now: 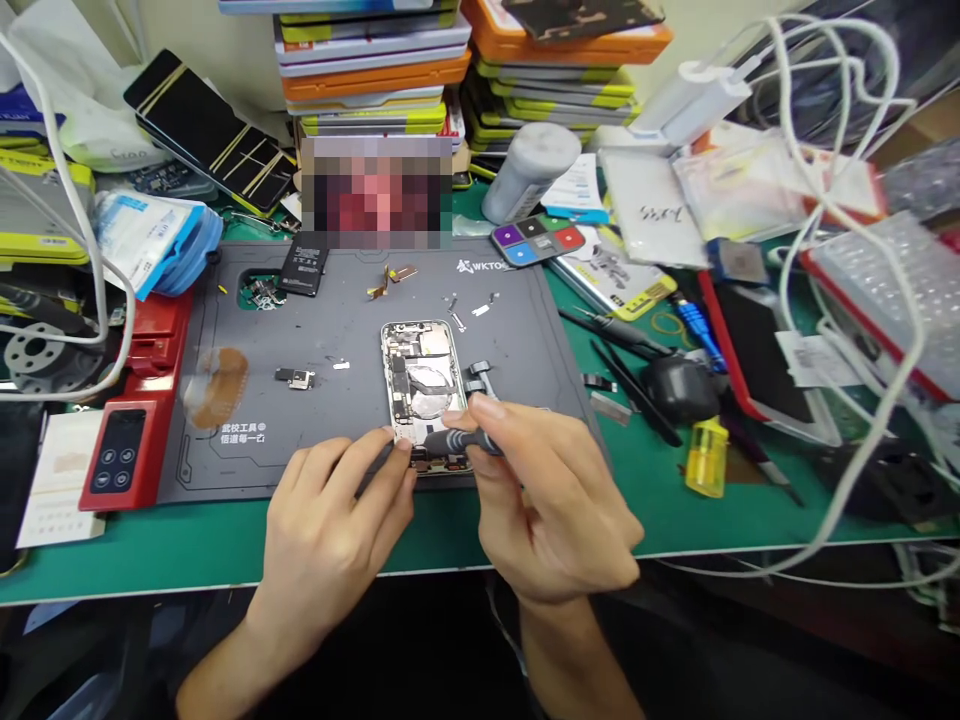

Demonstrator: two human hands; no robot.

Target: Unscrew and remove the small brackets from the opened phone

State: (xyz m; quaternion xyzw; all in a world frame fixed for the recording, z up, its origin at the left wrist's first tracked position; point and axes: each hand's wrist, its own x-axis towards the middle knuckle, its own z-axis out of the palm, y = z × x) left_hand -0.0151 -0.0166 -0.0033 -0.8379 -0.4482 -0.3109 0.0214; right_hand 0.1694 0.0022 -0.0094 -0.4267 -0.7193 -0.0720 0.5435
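An opened phone [430, 400] lies on a grey work mat, its inner boards, a round coil and small metal parts bare. My right hand [551, 500] grips a screwdriver with a dark ribbed handle [454, 441], held low and slanted over the phone's lower end. Its tip is too small to make out. My left hand [341, 510] is closed at the phone's lower left edge, fingertips touching the frame. Something dark and slim shows between its fingers, mostly hidden. Beside the phone's right edge lies a small dark part with a flex cable [480, 378].
The grey mat [337, 300] carries a phone battery [304, 264], a small module [295, 378] and loose brackets. To the right lie a screwdriver [626, 332], a yellow-handled tool [706, 458] and white cables [862, 480]. A red device [120, 455] borders the left; stacked boxes [375, 70] stand behind.
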